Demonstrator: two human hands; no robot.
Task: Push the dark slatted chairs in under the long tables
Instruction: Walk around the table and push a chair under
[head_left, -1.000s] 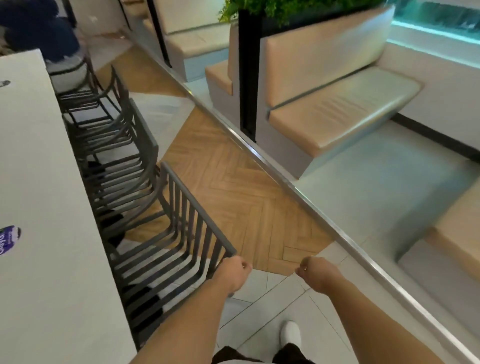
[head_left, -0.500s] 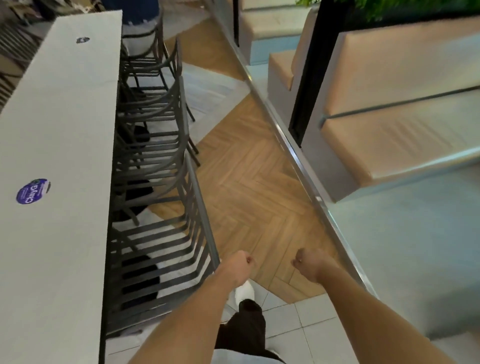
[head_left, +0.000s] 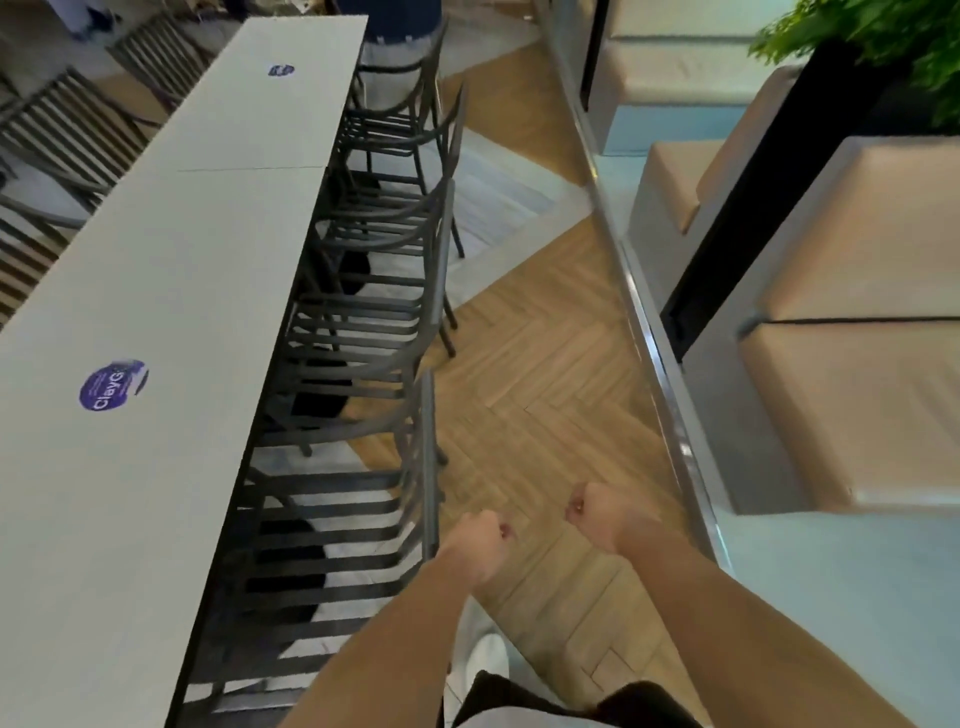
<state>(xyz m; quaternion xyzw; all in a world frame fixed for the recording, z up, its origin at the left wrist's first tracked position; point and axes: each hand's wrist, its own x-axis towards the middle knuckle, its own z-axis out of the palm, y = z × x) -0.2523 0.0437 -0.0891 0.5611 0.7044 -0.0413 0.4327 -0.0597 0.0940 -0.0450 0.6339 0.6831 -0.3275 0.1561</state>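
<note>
A long pale table (head_left: 171, 291) runs from the lower left to the top middle. Along its right side stands a row of dark slatted chairs, their seats tucked under it. The nearest chair (head_left: 337, 519) has its backrest rail just left of my left hand (head_left: 475, 543). That hand is curled into a fist beside the rail and holds nothing. My right hand (head_left: 597, 514) is also a fist, in the air over the wooden floor, apart from any chair. A second chair (head_left: 374, 332) and a third chair (head_left: 405, 208) stand further along.
A person sits on a chair (head_left: 400, 57) at the far end. More slatted chairs (head_left: 57, 140) stand on the table's left side. A metal floor strip (head_left: 654, 332) and tan benches (head_left: 857, 364) with a planter (head_left: 893, 47) line the right. Herringbone wood floor (head_left: 535, 364) forms the aisle.
I have walked along the aisle and turned left, so the table now fills the left. The nearest chair's back now stands parallel to the table edge. Both hands stay curled.
</note>
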